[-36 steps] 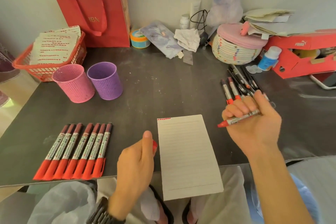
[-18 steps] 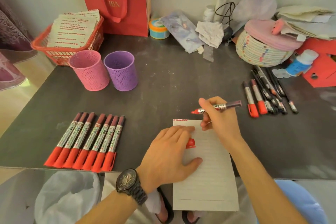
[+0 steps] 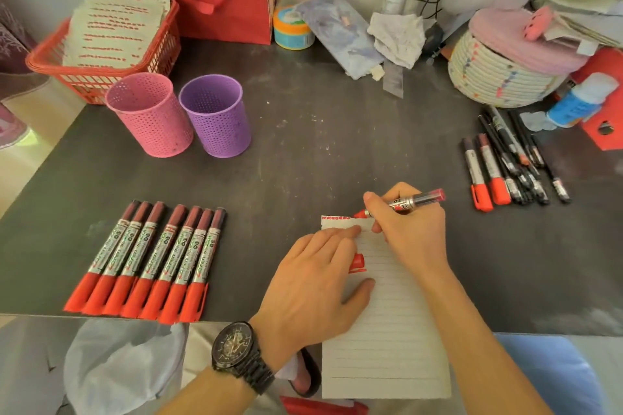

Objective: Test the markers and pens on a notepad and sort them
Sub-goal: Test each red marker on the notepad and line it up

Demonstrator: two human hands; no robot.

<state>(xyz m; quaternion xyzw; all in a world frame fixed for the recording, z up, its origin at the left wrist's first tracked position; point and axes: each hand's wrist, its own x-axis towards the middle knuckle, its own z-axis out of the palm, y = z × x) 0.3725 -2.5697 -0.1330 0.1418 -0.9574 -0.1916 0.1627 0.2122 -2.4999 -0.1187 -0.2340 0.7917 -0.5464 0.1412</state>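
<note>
The right grip (image 3: pixel 411 229) was curled round a red marker (image 3: pixel 418 200), tip touching the top edge of the notepad (image 3: pixel 387 347) on the bench (image 3: pixel 320 145). The left grip (image 3: pixel 313 283) lay wide, straight fingers pressing the notepad, a red cap (image 3: pixel 358 261) peeking from under them.

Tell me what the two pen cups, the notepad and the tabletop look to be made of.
Pink cup and purple cup: probably moulded plastic, matt, walls pierced with even rows of holes.
Notepad: ruled paper, matt, printed lines.
Tabletop: dark, smooth, scuffed pale, faint sheen; material unclear.
</note>
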